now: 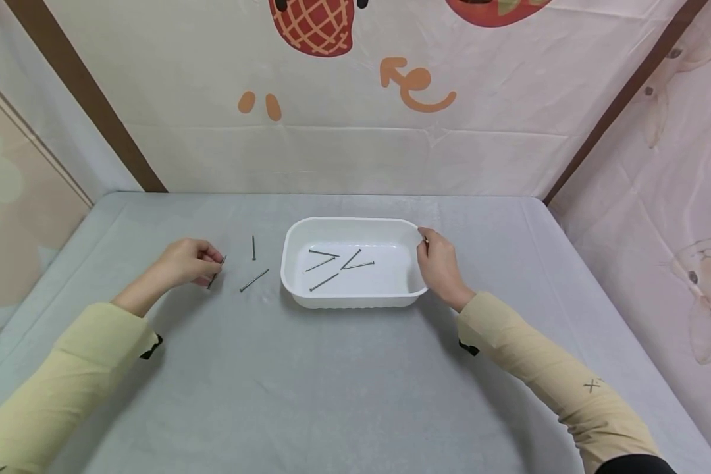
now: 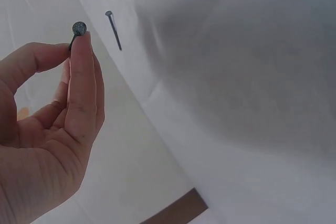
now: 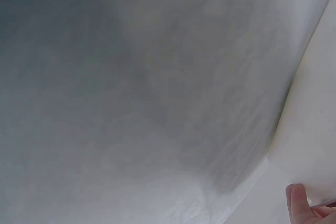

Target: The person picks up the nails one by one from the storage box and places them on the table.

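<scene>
Between thumb and fingers my left hand (image 1: 188,262) pinches a nail (image 2: 79,29), its round head showing in the left wrist view. To the right of that hand, two more nails lie on the cloth: an upright-lying nail (image 1: 253,248) and a slanted nail (image 1: 254,280). A white plastic tray (image 1: 355,301) stands at mid-table with several nails (image 1: 324,282) scattered on its floor. My right hand (image 1: 441,266) grips the tray's right rim, thumb on top; in the right wrist view only its fingers (image 3: 299,203) appear at the lower corner.
A pale grey cloth covers the table (image 1: 308,395). Behind its far edge hangs a printed curtain (image 1: 355,158) with brown strips, and a pinkish curtain (image 1: 658,197) hangs on the right.
</scene>
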A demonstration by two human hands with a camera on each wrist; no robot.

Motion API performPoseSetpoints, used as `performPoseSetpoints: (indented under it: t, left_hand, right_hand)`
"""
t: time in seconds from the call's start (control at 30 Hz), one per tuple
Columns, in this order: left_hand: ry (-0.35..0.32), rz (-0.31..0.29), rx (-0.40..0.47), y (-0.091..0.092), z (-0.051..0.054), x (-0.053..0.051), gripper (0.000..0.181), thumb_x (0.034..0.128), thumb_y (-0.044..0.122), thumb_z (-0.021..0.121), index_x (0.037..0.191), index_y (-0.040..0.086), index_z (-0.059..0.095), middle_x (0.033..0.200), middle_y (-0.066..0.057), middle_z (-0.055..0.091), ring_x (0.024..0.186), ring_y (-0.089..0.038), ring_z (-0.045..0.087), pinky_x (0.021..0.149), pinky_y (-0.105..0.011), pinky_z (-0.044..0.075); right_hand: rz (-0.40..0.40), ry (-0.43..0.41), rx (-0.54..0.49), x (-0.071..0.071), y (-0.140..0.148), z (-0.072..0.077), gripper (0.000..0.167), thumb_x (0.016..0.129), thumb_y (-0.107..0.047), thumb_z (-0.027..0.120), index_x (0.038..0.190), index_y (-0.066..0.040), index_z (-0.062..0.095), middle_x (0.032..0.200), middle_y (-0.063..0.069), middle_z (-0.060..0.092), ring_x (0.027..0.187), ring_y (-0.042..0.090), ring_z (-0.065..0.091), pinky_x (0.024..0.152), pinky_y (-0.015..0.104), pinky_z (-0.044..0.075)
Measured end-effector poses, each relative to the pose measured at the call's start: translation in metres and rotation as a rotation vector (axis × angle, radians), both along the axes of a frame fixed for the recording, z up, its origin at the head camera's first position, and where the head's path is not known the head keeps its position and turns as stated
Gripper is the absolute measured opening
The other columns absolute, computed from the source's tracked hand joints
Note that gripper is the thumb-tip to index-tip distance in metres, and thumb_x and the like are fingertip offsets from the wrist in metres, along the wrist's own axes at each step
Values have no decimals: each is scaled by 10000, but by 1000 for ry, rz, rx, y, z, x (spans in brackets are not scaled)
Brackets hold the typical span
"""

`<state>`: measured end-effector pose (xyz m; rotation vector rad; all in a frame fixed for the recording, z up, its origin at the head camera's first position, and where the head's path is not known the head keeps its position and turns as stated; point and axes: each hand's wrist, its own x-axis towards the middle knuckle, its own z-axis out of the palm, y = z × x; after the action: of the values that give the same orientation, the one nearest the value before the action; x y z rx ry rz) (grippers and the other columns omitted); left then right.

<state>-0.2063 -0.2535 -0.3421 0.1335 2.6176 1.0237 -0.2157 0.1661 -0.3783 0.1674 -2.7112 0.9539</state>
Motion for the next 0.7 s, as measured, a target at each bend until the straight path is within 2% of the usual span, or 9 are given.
performPoseSetpoints:
  t: [0.27,0.53,0.7]
  left_hand:
    - [-89,25,14,-3,-7,-3,261,834,71,552,991,-136,523,758,-67,597,650,-111,601,614,-304,549]
    - [-142,28,-66,-5,-17,-6,196,823,80,557,915,-92,550,717,-66,582,591,-93,584,585,-273,534]
    - [-170,36,-62,-4,-19,-6,188,807,64,551,908,-95,555,683,-63,591,572,-109,597,581,-282,539]
  right_hand:
    - [-2,-4,3,0,0,0,351,923,-49,364,1225,56,508,1119,217,580,945,266,571,773,377,493]
    - [1,-18,6,1,0,0,353,928,-57,368,1238,47,501,1139,210,574,925,254,563,763,371,491]
    - [-2,-24,0,1,0,1,355,930,-61,365,1242,44,499,1134,203,576,888,245,551,736,355,485]
